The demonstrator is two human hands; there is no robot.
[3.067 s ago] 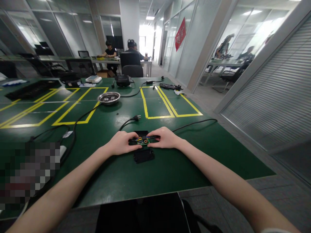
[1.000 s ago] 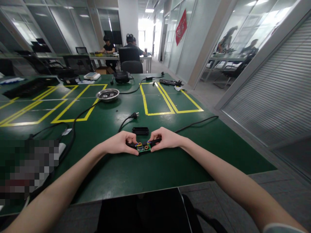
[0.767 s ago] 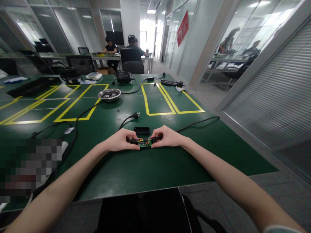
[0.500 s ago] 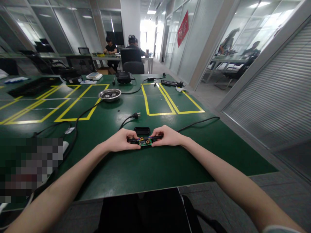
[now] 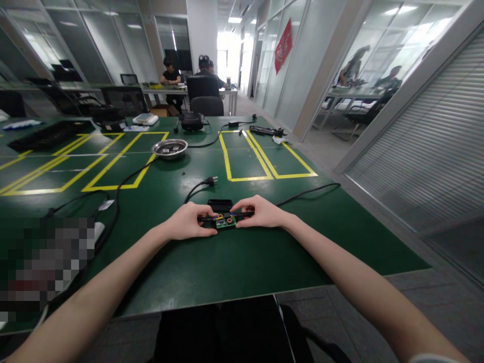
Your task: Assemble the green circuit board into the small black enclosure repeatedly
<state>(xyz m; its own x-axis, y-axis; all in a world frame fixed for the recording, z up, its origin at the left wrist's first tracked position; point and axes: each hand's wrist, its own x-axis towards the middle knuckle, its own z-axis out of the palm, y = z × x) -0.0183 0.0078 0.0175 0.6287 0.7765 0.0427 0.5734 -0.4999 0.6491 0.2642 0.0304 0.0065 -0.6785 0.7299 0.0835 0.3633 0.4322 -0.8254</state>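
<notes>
A small green circuit board (image 5: 226,222) with copper-wound coils sits in a black housing near the middle of the table. My left hand (image 5: 191,220) is closed on the housing's left end, where a black cable enters. On the right end my right hand (image 5: 259,213) is closed in the same way, fingers around the other black cable (image 5: 247,214). Thin coloured wires run from the cables to the board. Just behind lies a black plastic cover (image 5: 220,205), hollow side up. A power plug (image 5: 212,180) rests beyond my left hand.
A metal bowl (image 5: 170,148) holds small metal parts. Yellow tape marks rectangles on the green table (image 5: 264,267). A black cable (image 5: 310,191) trails right. Further back are a black case (image 5: 191,121) and a black tool (image 5: 266,131). People sit at a far table.
My right fingers have shifted slightly at the board's right end, and more of the board shows. Both hands keep their hold; the view has turned slightly.
</notes>
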